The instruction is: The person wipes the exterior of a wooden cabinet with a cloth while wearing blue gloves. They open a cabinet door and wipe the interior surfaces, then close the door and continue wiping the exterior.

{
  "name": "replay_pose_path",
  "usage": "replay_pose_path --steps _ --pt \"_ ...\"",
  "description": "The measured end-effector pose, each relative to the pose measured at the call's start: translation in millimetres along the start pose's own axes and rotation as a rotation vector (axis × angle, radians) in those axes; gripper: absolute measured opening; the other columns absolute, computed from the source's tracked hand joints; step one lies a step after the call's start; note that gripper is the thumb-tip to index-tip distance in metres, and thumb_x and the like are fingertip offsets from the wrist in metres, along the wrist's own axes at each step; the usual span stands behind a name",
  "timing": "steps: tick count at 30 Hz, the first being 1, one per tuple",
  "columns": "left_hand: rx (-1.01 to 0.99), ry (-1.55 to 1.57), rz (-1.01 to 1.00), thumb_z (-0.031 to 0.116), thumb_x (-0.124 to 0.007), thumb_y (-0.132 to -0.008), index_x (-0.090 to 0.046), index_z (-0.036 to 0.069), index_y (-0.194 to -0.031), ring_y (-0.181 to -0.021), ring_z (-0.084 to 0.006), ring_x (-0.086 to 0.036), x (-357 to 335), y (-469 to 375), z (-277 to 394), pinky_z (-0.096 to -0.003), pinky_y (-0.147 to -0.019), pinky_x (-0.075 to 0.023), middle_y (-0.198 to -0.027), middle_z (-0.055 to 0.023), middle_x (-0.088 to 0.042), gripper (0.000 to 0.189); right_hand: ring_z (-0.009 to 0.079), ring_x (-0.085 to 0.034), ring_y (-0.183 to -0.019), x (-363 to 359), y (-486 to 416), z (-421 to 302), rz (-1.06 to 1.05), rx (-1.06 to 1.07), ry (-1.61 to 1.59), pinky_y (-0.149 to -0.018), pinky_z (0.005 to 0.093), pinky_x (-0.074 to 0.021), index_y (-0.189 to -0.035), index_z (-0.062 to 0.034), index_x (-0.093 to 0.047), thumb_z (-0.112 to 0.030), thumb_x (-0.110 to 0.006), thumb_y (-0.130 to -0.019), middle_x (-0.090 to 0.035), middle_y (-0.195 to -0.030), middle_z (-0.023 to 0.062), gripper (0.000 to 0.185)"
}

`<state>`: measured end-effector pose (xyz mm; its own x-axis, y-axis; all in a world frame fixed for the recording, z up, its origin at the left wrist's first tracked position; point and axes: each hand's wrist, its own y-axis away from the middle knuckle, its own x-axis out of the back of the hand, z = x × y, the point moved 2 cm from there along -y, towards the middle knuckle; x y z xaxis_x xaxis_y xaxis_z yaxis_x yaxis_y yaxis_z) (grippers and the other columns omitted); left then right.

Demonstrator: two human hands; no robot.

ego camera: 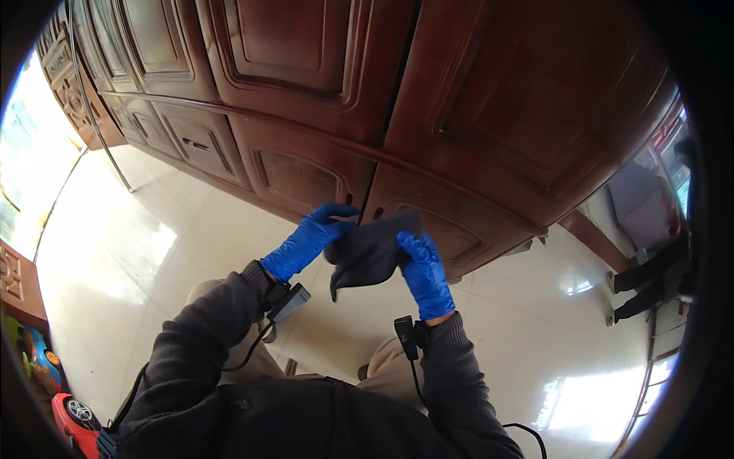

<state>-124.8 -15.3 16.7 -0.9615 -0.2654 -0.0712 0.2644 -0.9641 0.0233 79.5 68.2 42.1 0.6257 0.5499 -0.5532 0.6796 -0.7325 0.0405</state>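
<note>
A dark, limp cloth [367,252] hangs between my two hands in front of the wooden cabinet, one corner drooping at its lower left. My left hand [309,238], in a blue disposable glove, holds the cloth's left edge, with one finger stretched apart from it towards the cabinet. On the other side, my right hand [425,272], gloved the same way, grips the cloth with bent fingers. Folds of cloth hide some fingertips. Just beyond are the lower cabinet doors [301,175], which are closed and have small dark recessed pulls [378,213].
Tall panelled upper doors [287,40] rise above. A thin metal pole [94,115] leans at the left. Toy cars [77,421] lie at lower left. Another person's legs [642,287] show at right. Glossy floor tiles [499,321] surround me; cabled devices [289,303] sit on both wrists.
</note>
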Motion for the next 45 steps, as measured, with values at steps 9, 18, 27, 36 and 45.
replay_pose_path --steps 9,18,27,36,45 --pt "-0.152 0.317 0.026 0.017 -0.059 -0.093 -0.058 0.009 -0.123 -0.107 -0.0176 -0.059 41 -22 -6 -0.0321 -0.092 -0.0489 -0.121 -0.0060 -0.061 0.031 0.0222 -0.058 -0.109 74 29 -125 0.376 0.863 0.264 -0.100 0.0356 -0.0453 -0.127 -0.0053 -0.052 -0.026 -0.053 -0.097 -0.060 -0.121 0.0107 0.036" --pt "-0.119 0.405 0.016 0.022 -0.056 -0.095 -0.058 0.009 -0.125 -0.107 -0.0195 -0.060 48 -23 10 -0.0334 -0.093 -0.0485 -0.121 -0.0075 -0.061 0.033 0.0242 -0.063 -0.087 169 -50 -70 1.001 0.814 1.366 -0.081 0.0354 -0.0472 -0.096 0.0029 -0.066 -0.028 -0.067 -0.087 -0.068 -0.098 0.0143 0.032" --pt "-0.192 0.482 0.055 0.021 -0.055 -0.095 -0.060 0.009 -0.121 -0.104 -0.0194 -0.059 62 -27 12 -0.0334 -0.092 -0.0482 -0.124 -0.0058 -0.060 0.029 0.0306 -0.063 -0.086 28 -110 -30 0.208 1.044 1.778 -0.083 0.0398 -0.0466 -0.094 -0.0029 -0.068 -0.015 -0.065 -0.086 -0.068 -0.095 0.0114 0.015" --pt "-0.217 0.592 0.366 0.023 -0.055 -0.096 -0.061 0.007 -0.119 -0.106 -0.0233 -0.060 102 -14 31 -0.0361 -0.094 -0.0470 -0.121 -0.0079 -0.061 0.029 0.0304 -0.064 -0.097 -67 -189 47 -0.126 1.177 2.152 -0.087 0.0407 -0.0489 -0.103 -0.0089 -0.066 -0.016 -0.062 -0.084 -0.066 -0.103 0.0132 0.021" --pt "-0.307 0.622 0.637 0.020 -0.054 -0.096 -0.060 0.005 -0.118 -0.102 -0.0232 -0.063 166 -1 41 -0.0354 -0.090 -0.0515 -0.118 -0.0092 -0.063 0.027 0.0243 -0.066 -0.086 -177 -260 106 -0.440 1.535 1.766 -0.077 0.0351 -0.0517 -0.102 -0.0081 -0.064 -0.018 -0.054 -0.092 -0.066 -0.095 0.0118 0.017"
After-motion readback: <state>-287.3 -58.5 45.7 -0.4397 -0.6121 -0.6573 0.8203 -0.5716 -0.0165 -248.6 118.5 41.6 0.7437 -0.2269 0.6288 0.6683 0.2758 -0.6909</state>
